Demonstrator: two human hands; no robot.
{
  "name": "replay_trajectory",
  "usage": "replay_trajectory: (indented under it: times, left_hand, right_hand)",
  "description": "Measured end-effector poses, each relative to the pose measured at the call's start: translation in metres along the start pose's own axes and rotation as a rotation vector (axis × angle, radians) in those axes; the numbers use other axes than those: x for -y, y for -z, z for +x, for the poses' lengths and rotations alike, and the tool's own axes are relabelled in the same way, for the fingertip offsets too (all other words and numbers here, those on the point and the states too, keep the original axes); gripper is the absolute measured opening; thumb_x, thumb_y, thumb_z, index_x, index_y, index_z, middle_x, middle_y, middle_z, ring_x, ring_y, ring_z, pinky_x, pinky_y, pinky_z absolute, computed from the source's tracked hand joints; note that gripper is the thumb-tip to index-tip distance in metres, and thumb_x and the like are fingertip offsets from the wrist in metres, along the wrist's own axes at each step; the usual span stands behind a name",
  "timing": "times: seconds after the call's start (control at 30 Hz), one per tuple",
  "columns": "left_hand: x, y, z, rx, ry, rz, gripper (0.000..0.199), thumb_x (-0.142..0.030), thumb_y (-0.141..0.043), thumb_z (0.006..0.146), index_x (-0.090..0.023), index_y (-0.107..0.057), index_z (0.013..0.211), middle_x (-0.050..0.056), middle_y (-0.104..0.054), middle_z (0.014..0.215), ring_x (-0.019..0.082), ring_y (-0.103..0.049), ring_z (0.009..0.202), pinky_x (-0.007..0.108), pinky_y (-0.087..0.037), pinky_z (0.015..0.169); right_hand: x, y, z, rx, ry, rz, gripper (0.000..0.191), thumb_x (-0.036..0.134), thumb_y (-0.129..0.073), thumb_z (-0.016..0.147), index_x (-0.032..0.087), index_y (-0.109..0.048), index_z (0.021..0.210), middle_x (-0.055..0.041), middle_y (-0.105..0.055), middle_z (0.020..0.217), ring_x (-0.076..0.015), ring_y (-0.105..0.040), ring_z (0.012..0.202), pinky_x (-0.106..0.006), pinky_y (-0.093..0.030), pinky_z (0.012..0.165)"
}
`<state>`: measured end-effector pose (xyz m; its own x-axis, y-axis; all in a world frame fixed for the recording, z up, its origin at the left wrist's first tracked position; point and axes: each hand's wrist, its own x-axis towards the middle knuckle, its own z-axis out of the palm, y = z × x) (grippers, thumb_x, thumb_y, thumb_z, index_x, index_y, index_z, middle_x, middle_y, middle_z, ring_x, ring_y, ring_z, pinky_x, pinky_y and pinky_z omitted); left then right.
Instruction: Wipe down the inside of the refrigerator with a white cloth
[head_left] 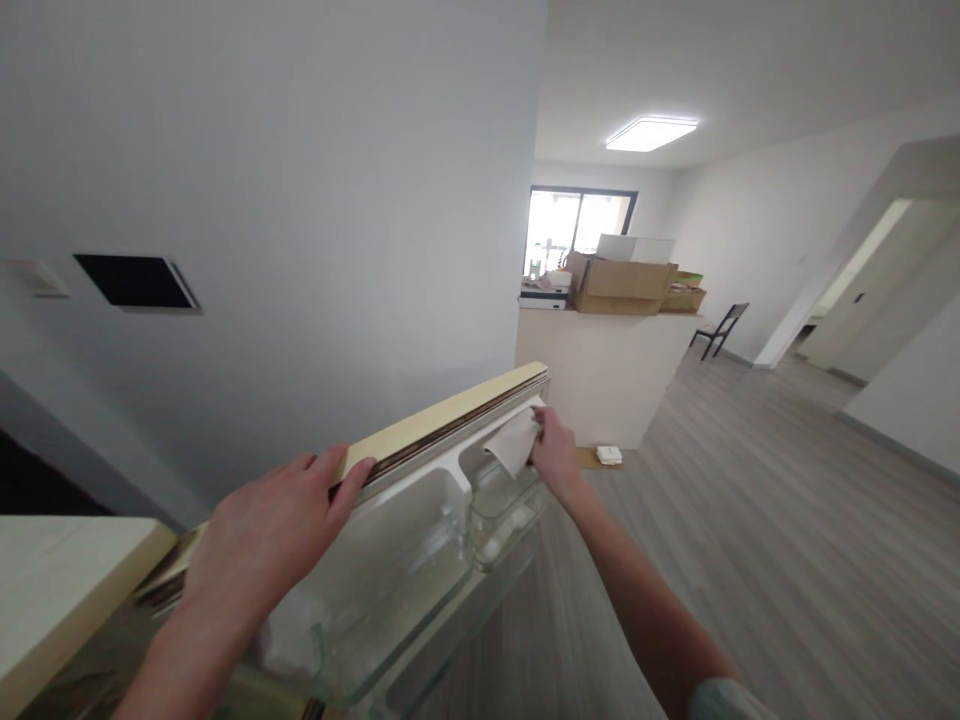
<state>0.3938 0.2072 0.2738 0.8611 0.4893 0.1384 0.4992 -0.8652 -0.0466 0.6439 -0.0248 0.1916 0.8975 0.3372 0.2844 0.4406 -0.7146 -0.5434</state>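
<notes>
An opened fridge door (450, 410) with a pale yellow top edge slants across the middle. My left hand (274, 530) grips that top edge, its thumb on the inner side and its fingers over the top. Near the door's far end, my right hand (553, 450) is closed on a light grey cloth (514, 442), which lies against the white inner lining. Below the cloth is a small clear door bin (506, 520). A larger clear bin (397, 610) fills the inner side between my hands.
The fridge top (75, 580) is at the lower left. A wall with a dark panel (139, 281) stands behind the door. Cardboard boxes (626, 285) sit on a counter (592, 370) beyond. A chair (721, 328) stands farther off on the grey floor (720, 500).
</notes>
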Motion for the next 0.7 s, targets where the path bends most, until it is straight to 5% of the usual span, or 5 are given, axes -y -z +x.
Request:
replay_trajectory:
  times: [0.1, 0.17, 0.37, 0.53, 0.7]
  left_hand:
    - [-0.001, 0.001, -0.001, -0.008, 0.002, 0.016, 0.055, -0.059, -0.016, 0.105, -0.025, -0.059, 0.107, 0.009, -0.069, 0.094, 0.033, -0.07, 0.088, 0.039, -0.038, 0.063]
    - [-0.001, 0.001, -0.001, -0.013, 0.003, 0.029, 0.055, -0.058, -0.016, 0.105, -0.024, -0.059, 0.11, 0.01, -0.069, 0.096, 0.035, -0.07, 0.091, 0.041, -0.04, 0.065]
    - [0.002, -0.003, -0.002, -0.022, -0.011, 0.046, 0.057, -0.058, -0.015, 0.104, -0.024, -0.06, 0.114, 0.01, -0.069, 0.096, 0.035, -0.069, 0.091, 0.042, -0.043, 0.066]
    - [0.0, -0.001, 0.0, -0.011, -0.016, 0.027, 0.057, -0.058, -0.013, 0.104, -0.024, -0.059, 0.107, 0.01, -0.069, 0.095, 0.034, -0.069, 0.092, 0.04, -0.041, 0.065]
    - [-0.001, 0.0, 0.0, -0.001, 0.001, 0.041, 0.061, -0.057, -0.008, 0.104, -0.024, -0.059, 0.106, 0.012, -0.068, 0.093, 0.033, -0.07, 0.09, 0.041, -0.04, 0.063]
  right_hand:
    - [-0.011, 0.011, -0.006, -0.198, -0.011, 0.241, 0.036, 0.016, -0.043, 0.093, 0.013, -0.065, 0.121, -0.008, -0.075, 0.094, -0.0203, -0.069, 0.085, -0.028, -0.051, 0.077]
    - [-0.014, 0.012, -0.008, -0.217, 0.085, 0.262, 0.037, 0.014, -0.04, 0.092, 0.013, -0.072, 0.11, -0.011, -0.075, 0.106, -0.0204, -0.069, 0.096, -0.029, -0.051, 0.088]
    - [0.002, -0.009, -0.005, -0.042, 0.27, -0.107, 0.042, 0.006, -0.039, 0.092, 0.012, -0.071, 0.119, -0.015, -0.061, 0.137, -0.0221, -0.059, 0.123, -0.029, -0.046, 0.107]
    - [0.014, -0.014, -0.001, -0.011, 0.247, -0.334, 0.038, 0.014, -0.038, 0.1, 0.012, -0.07, 0.12, -0.017, -0.06, 0.136, -0.0265, -0.056, 0.124, -0.031, -0.05, 0.099]
    - [0.014, -0.014, 0.007, 0.297, 0.328, -0.381, 0.036, 0.017, -0.041, 0.102, 0.01, -0.076, 0.107, -0.0173, -0.07, 0.122, -0.024, -0.068, 0.108, -0.03, -0.051, 0.092]
